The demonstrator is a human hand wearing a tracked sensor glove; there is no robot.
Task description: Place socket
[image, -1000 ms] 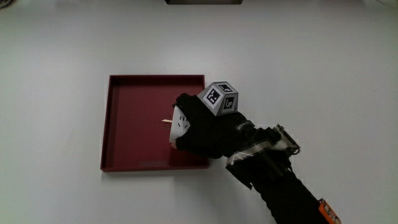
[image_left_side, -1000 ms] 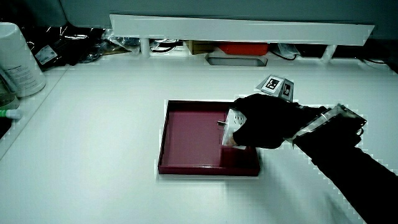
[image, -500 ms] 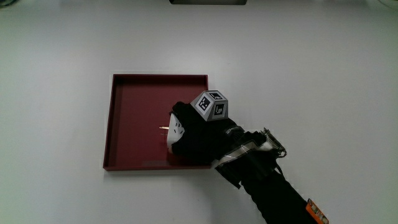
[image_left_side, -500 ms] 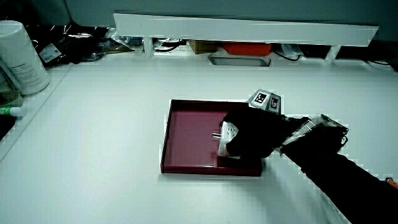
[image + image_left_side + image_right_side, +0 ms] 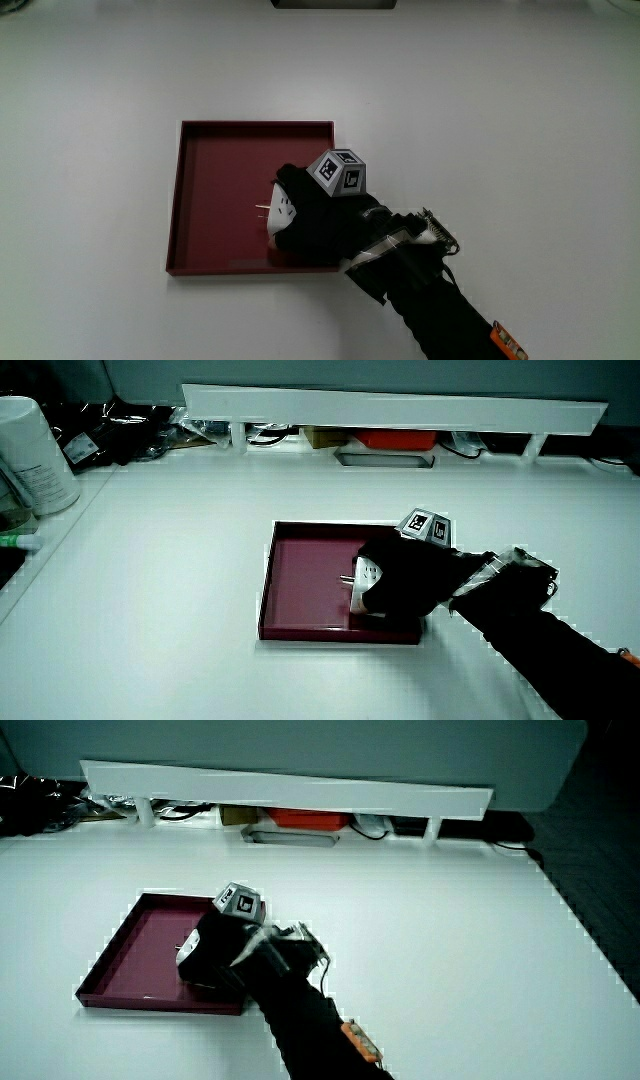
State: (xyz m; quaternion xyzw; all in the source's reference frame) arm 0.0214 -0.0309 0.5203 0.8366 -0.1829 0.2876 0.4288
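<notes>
Inside red tray, at tray corner nearest the person on the forearm's side: white socket, gripped by gloved hand. Fingers curled around socket body, closed on it; only socket's pale face and metal prongs poking out from glove at about 9 o'clock of the hand in main view. Patterned cube on hand's back at roughly 1 o'clock of socket. Forearm trailing off toward 5 o'clock over white table. In both side views socket low, down at tray floor level; contact with floor not clear. Low partition at table edge. Versus half a second ago: nearly same spot, hand and socket barely shifted. Versus a second ago: hand lower and deeper into tray, cube closer to tray's middle.
</notes>
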